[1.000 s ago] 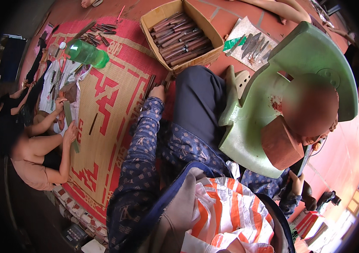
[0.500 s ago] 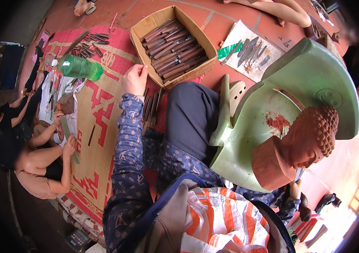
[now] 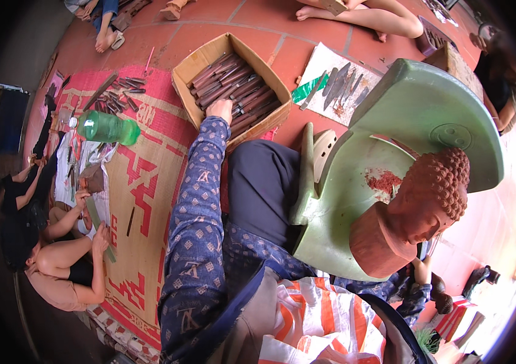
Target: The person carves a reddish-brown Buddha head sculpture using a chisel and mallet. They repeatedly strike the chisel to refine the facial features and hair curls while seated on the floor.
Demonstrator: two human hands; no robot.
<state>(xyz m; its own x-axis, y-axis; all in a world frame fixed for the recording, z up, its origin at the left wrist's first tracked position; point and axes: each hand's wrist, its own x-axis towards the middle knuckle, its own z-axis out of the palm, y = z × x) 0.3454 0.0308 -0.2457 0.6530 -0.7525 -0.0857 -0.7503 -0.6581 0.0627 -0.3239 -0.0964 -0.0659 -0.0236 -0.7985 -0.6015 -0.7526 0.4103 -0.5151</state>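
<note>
My left hand (image 3: 220,110) reaches over the near rim of a cardboard box (image 3: 185,77), onto the dark wooden-handled tools (image 3: 239,91) lying packed inside. Its fingertips are hidden among the handles. A reddish-brown carved head (image 3: 431,194) with curled hair rests tilted on a green plastic chair (image 3: 385,236), its block-like base toward my lap. Beyond the head, at the chair's right edge, my right hand (image 3: 421,270) is closed beside a small greyish thing, partly covered by the carving. Reddish shavings (image 3: 382,181) lie on the seat.
Several flat blades (image 3: 343,85) lie on a white board. A green bottle (image 3: 109,127) and loose tools (image 3: 115,94) are on the red-patterned mat (image 3: 148,242). At left a person (image 3: 67,261) holds a long green strip; other people sit at the far side.
My left hand has moved forward and right, from outside the box onto the tools in it. The view has shifted slightly; the carved head still rests on the chair.
</note>
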